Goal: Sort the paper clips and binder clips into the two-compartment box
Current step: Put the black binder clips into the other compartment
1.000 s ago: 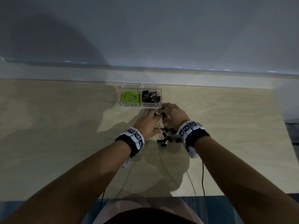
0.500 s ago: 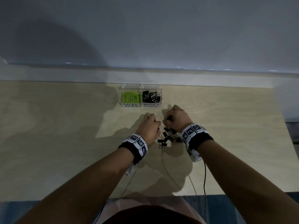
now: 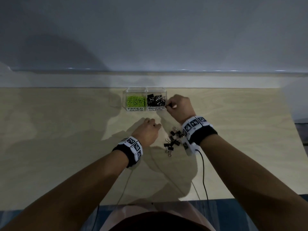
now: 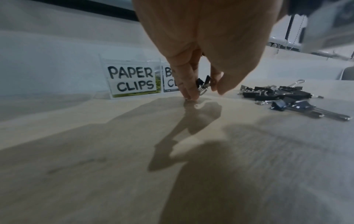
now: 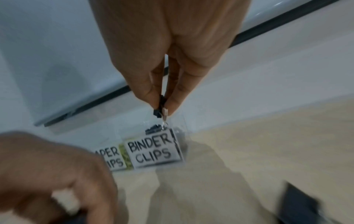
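Note:
A clear two-compartment box stands at the back of the table, green paper clips in its left half, black binder clips in its right. My right hand pinches a black binder clip beside the box's right wall, above the BINDER CLIPS label. Lower down, my left hand hovers just over the table and pinches another binder clip between its fingertips. A loose pile of binder clips lies between my wrists, also in the left wrist view.
The wooden table ends at a white ledge right behind the box. Cables run from my wrist cameras over the table's near edge.
My right hand has lifted a binder clip from the pile forward to the box's right compartment. My left hand has moved left of the pile with a clip.

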The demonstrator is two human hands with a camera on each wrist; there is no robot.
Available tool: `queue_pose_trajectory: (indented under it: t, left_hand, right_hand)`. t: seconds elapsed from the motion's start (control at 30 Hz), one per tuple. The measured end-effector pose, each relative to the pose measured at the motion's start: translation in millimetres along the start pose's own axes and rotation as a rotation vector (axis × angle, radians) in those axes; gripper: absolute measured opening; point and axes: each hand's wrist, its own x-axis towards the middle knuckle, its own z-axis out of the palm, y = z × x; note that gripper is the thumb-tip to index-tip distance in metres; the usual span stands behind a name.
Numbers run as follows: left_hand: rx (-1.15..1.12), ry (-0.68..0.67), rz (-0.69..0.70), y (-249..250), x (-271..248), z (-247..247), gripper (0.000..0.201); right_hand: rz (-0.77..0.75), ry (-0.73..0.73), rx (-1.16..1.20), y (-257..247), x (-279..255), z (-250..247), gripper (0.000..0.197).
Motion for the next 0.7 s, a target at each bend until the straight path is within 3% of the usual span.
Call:
queue_pose_trajectory:
  t: [0.1, 0.17, 0.27, 0.33, 0.47, 0.53, 0.6, 0.7]
  left_hand:
    - [-0.048, -0.007, -0.03, -6, -3, -9, 0.04]
    - [-0.193, 0.173, -0.035, -8, -4, -25, 0.036]
    - [-0.388, 0.525, -0.062, -11, 2, -57, 0.024]
    - [-0.424, 0.614, -0.104, -15, 15, -79, 0.02]
    - [-0.35, 0.449, -0.157, -26, 49, -89, 0.02]
    - [-0.322, 0.372, -0.178, -29, 59, -80, 0.028]
    - [-0.285, 0.386, -0.168, -24, 60, -71, 0.033]
    - [-0.186, 0.525, -0.048, 1, 47, -57, 0.028]
  right_hand:
    - [-0.031, -0.027, 0.032, -17, 23, 0, 0.012]
    - [0.002, -0.109, -0.016, -19, 32, -4, 0.015]
    - [0.054, -0.066, -0.057, -2, 26, -19, 0.025]
    - [0.127, -0.075, -0.114, 20, 8, -31, 0.032]
    - [0.311, -0.233, -0.183, 59, -40, -51, 0.041]
    - [0.331, -0.296, -0.216, 69, -59, -57, 0.038]
    - [0.313, -0.321, -0.239, 77, -74, -58, 0.041]
    - [0.34, -0.324, -0.247, 82, -94, -51, 0.046]
